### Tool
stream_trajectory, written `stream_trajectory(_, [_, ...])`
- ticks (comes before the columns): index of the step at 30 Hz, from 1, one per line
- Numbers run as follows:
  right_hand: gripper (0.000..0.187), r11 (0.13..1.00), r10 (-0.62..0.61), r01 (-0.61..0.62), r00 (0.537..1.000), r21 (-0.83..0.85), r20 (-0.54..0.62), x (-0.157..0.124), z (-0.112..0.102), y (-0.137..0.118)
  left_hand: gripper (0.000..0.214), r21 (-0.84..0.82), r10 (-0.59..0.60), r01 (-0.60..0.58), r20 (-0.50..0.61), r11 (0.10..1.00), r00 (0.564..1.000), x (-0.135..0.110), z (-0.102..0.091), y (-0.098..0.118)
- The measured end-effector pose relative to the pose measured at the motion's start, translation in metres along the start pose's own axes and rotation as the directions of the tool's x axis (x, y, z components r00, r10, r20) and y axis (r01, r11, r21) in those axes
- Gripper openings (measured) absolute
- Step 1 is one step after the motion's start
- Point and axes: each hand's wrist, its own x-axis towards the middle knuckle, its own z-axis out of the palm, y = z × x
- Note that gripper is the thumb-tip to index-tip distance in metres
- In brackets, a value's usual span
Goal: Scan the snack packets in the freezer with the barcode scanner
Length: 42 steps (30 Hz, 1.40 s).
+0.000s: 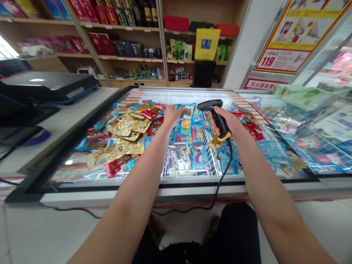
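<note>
My right hand (229, 124) is wrapped round the grip of a black and yellow barcode scanner (216, 115), whose head points left over the open chest freezer (143, 185). Its black cable (220, 187) hangs down over the freezer's front rim. My left hand (171, 114) reaches into the freezer and closes on a blue ice cream packet (187, 110) at the back of the middle section. Gold, red and blue wrapped ice creams (126, 135) fill the freezer.
A white counter (63, 117) to the left carries a black cash register (46, 86). Wooden shelves (132, 57) of boxed goods line the back wall. A glass sliding lid (310, 124) covers the freezer's right part. A red and yellow poster (297, 33) hangs at the right.
</note>
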Motion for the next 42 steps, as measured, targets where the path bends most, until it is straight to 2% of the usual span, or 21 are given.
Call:
stream_trajectory(3, [0.031, 1.000, -0.013, 0.013, 1.000, -0.016, 0.022, -0.001, 0.001, 0.000, 0.011, -0.038, 0.043, -0.042, 0.046, 0.998, 0.998, 0.001, 0.001, -0.002])
stream_trajectory(23, [0.034, 1.000, 0.010, -0.009, 1.000, -0.022, 0.013, -0.001, -0.001, 0.001, 0.014, 0.019, 0.063, -0.063, 0.024, 0.998, 0.998, 0.007, 0.004, -0.011])
stream_trajectory(32, [0.034, 1.000, 0.000, 0.000, 1.000, 0.005, -0.005, -0.001, -0.001, 0.000, 0.013, 0.048, 0.051, -0.053, 0.031, 0.997, 0.998, 0.003, 0.003, -0.005])
stream_trajectory(34, [0.033, 1.000, -0.011, 0.012, 1.000, 0.024, -0.029, 0.000, 0.000, 0.000, 0.012, 0.094, 0.086, -0.087, 0.011, 0.992, 0.996, 0.007, -0.004, -0.003])
stream_trajectory(37, [0.033, 0.997, -0.025, 0.030, 0.996, 0.066, -0.083, 0.002, -0.001, 0.000, 0.014, 0.218, 0.157, -0.133, -0.097, 0.967, 0.983, 0.016, -0.025, 0.003])
stream_trajectory(40, [0.034, 0.993, -0.053, 0.066, 0.990, 0.099, -0.130, 0.005, -0.004, 0.001, 0.020, 0.380, 0.227, -0.124, -0.240, 0.917, 0.944, 0.022, -0.057, 0.012])
stream_trajectory(42, [0.035, 0.989, -0.074, 0.092, 0.984, 0.111, -0.161, 0.006, -0.006, 0.002, 0.026, 0.483, 0.251, -0.054, -0.353, 0.874, 0.901, 0.019, -0.079, 0.018])
